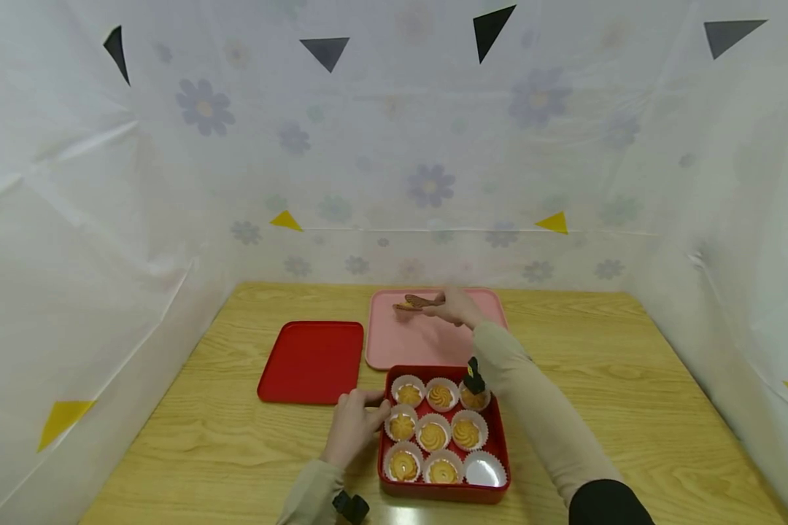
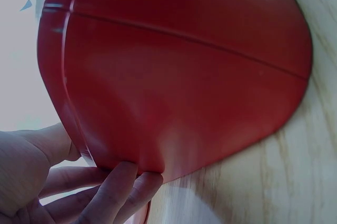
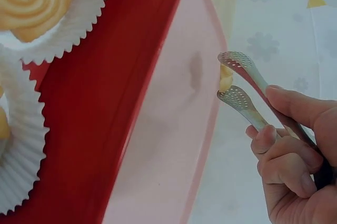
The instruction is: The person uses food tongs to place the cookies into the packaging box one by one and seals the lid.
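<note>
My right hand (image 1: 456, 306) holds metal tongs (image 3: 239, 100) with perforated ends, above the pink tray (image 1: 394, 350). Between the tong tips sits a pale yellow cookie (image 3: 226, 78). My left hand (image 1: 353, 426) grips the left wall of a red square box (image 1: 440, 493), thumb at the rim and fingers against the outside, as the left wrist view shows. Inside the box, white pleated paper cups stand in rows. Most carry a piped cookie (image 1: 433, 436); the front right paper cup (image 1: 485, 469) shows its bare white bottom. The right sleeve partly covers the back right cup.
A red square lid-like tray (image 1: 311, 362) lies left of the pink tray, behind my left hand. Everything stands on a wood-grain table (image 1: 597, 379). White flowered sheeting (image 1: 394, 146) encloses the table at the back and both sides.
</note>
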A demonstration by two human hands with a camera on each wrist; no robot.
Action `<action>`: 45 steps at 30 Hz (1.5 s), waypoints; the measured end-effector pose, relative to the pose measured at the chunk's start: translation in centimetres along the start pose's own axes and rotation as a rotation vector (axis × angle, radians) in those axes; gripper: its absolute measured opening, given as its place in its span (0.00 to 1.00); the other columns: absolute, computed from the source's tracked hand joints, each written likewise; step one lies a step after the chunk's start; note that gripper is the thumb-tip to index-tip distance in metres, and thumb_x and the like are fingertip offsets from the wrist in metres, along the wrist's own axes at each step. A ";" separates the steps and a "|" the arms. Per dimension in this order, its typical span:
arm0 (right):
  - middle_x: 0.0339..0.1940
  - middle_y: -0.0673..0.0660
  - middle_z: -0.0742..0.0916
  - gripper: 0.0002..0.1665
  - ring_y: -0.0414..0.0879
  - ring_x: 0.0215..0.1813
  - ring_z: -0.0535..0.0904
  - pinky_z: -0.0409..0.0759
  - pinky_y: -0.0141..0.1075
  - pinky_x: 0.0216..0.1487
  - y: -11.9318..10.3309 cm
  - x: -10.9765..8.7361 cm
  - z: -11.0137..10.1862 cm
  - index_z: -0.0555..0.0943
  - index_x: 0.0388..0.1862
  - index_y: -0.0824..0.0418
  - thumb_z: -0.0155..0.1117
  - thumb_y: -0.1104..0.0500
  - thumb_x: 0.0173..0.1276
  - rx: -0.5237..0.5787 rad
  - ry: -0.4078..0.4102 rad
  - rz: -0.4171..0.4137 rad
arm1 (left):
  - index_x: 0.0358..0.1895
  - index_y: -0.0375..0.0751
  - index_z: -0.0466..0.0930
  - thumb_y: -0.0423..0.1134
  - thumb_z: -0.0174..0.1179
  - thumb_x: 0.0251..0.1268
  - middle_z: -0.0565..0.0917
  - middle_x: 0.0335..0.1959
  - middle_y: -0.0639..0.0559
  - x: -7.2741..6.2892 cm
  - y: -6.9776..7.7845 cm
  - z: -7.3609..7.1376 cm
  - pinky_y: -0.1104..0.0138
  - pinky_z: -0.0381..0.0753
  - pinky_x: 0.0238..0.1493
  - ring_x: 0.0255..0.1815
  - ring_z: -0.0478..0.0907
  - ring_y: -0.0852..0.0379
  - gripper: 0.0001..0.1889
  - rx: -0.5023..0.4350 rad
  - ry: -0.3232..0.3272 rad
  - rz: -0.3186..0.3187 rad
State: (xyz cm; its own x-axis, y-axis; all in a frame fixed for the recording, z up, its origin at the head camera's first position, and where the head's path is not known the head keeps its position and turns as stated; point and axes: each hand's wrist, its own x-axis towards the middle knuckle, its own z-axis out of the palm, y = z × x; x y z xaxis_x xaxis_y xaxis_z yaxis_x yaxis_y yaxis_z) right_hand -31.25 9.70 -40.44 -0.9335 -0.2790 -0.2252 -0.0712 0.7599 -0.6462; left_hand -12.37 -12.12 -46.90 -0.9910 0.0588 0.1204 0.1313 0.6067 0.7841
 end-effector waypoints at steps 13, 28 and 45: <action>0.11 0.43 0.73 0.17 0.40 0.13 0.54 0.62 0.34 0.19 2.3 -3.1 -2.3 0.88 0.29 0.57 0.65 0.47 0.71 0.028 0.020 -0.109 | 0.50 0.32 0.88 0.36 0.63 0.63 0.90 0.45 0.41 0.1 0.0 0.0 0.58 0.85 0.45 0.48 0.86 0.49 0.15 0.019 -0.008 -0.026; 0.11 0.46 0.65 0.30 0.39 0.14 0.55 0.63 0.34 0.19 7.2 -11.8 -4.7 0.79 0.65 0.67 0.63 0.48 0.72 0.147 0.015 -0.116 | 0.51 0.32 0.87 0.36 0.64 0.62 0.90 0.46 0.40 0.0 0.0 0.3 0.64 0.84 0.40 0.42 0.85 0.54 0.16 0.014 -0.008 -0.037; 0.52 0.65 0.88 0.27 0.34 0.24 0.70 0.72 0.34 0.26 11.4 -18.8 -5.4 0.79 0.63 0.70 0.64 0.53 0.72 0.130 0.054 -0.271 | 0.52 0.30 0.86 0.36 0.63 0.64 0.89 0.47 0.38 0.0 0.3 0.2 0.64 0.84 0.39 0.41 0.85 0.55 0.17 0.013 -0.029 -0.051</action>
State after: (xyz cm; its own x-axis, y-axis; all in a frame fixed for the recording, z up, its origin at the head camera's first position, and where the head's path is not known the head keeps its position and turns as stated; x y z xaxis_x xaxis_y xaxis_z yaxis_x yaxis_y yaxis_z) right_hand -16.46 26.76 -39.63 -0.9041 -0.4272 0.0049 -0.2780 0.5797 -0.7659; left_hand -12.37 -11.81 -46.81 -0.9967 0.0505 0.0630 0.0807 0.6197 0.7807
